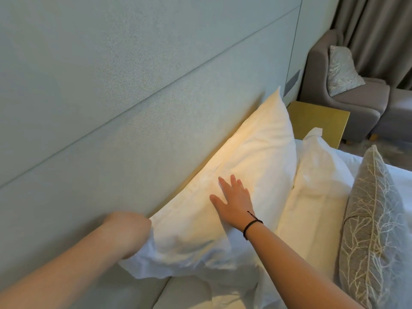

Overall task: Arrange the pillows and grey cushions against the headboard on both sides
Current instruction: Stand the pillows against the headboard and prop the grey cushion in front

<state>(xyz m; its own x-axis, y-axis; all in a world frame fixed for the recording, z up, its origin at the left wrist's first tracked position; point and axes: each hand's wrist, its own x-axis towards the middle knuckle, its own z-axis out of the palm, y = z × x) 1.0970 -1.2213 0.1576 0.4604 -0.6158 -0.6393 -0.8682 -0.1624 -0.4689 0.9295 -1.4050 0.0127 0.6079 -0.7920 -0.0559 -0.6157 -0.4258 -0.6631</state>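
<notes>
A large white pillow (252, 157) leans against the pale green headboard (133, 97). My left hand (128, 233) is closed on that pillow's near corner, its fingers hidden behind the fabric. My right hand (234, 199) lies flat on the pillow's front face with fingers spread. A second white pillow (316, 181) stands just in front of the first one. A grey cushion (374, 230) with a pale branch pattern stands upright in front of that, at the right edge.
A yellow bedside table (318, 119) sits past the pillows. Behind it is a grey armchair (356, 103) holding another patterned cushion (341, 70), with grey curtains (379, 34) beyond. White bed linen (399, 181) shows at the right.
</notes>
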